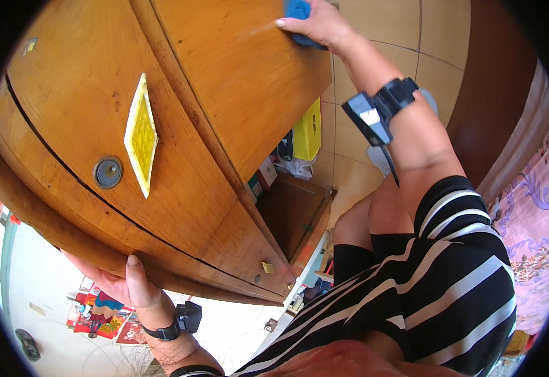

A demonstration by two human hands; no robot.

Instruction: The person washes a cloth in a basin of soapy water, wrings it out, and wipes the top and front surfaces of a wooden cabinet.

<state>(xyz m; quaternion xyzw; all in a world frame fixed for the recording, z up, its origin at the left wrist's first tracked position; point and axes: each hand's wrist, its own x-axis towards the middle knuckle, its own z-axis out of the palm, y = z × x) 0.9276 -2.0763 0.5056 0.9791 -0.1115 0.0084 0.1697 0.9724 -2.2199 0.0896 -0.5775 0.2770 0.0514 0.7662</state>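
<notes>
My right hand point(321, 26) presses a blue cloth point(300, 14) against the upper right part of an open wooden cabinet door point(237, 70), near its edge. My left hand point(133, 287) grips the rounded wooden rim point(81, 249) of the cabinet at the lower left, thumb on the near side. Between the hands, the wooden cabinet front point(180, 188) carries a yellow diamond-shaped ornament point(142, 136) and a round metal lock point(108, 172). Both wrists wear black strapped devices.
Behind the door, an open compartment point(288, 212) holds boxes; a yellow bag point(308, 132) and a clear plastic bag point(298, 167) are beside it. Tiled floor point(378, 61) lies beyond. Floral pink fabric point(533, 235) hangs or lies at the right. Red decorations point(100, 320) are at the lower left.
</notes>
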